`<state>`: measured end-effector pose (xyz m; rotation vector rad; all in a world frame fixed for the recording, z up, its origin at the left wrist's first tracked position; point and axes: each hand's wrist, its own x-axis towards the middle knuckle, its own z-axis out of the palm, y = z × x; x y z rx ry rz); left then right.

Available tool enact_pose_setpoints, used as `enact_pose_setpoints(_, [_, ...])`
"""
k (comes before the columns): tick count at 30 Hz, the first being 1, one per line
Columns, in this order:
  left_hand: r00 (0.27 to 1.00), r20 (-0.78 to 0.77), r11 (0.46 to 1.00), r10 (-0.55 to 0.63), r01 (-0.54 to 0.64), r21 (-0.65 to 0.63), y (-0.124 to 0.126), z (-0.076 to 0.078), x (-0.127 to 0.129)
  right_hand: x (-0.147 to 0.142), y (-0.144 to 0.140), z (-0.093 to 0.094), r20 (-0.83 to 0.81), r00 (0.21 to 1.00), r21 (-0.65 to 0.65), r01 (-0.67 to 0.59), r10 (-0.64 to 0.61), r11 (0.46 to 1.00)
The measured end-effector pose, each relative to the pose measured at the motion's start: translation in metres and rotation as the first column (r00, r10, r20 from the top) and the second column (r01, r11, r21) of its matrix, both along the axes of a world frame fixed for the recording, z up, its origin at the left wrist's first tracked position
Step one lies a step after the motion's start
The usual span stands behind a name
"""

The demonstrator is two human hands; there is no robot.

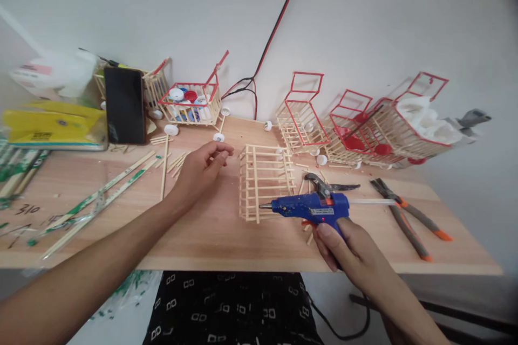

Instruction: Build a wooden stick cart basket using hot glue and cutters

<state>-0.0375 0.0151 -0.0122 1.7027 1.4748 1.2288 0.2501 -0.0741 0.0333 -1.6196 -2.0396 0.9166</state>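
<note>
The stick cage [256, 186] sits between our left hand [202, 166] (loose, empty) and right hand [348, 250], wrapped round the glue gun [301, 206] pointing left

Craft workspace, with glue gun [297, 206], pliers [401, 205], loose sticks [164, 170] and small carts [197, 113] at a wooden table [220, 237].

In front of you, a plain, pale grey wall [182, 11] rises behind a light wooden table [226, 245]. A red-and-black cable [283, 15] runs diagonally down the wall, splitting into loops near the tabletop. At your upper left, a whiter strip [18, 29] slants across the wall. The table's front edge crosses before you, and handwritten figures [30, 209] mark its left side. Dark bars [477, 319] show below, at your right. Soft light leaves faint wall shadows.
</note>
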Motion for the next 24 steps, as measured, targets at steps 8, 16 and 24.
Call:
enact_pose_setpoints(8, [0.999, 0.033, 1.000, -0.015, 0.015, -0.010, -0.001, 0.000, 0.000, -0.001, -0.001, 0.001, 0.005, 1.000, 0.026, -0.003, 0.003, 1.000])
enact_pose_setpoints(16, [1.000, 0.026, 1.000, -0.014, 0.015, -0.016, 0.000, 0.000, -0.001, 0.006, 0.006, 0.002, -0.116, 0.993, 0.004, -0.010, 0.010, 1.000])
enact_pose_setpoints(24, [0.999, 0.024, 1.000, -0.021, 0.021, -0.018, 0.000, 0.000, -0.001, -0.006, 0.040, 0.020, -0.183, 0.981, 0.101, 0.079, -0.060, 0.992])
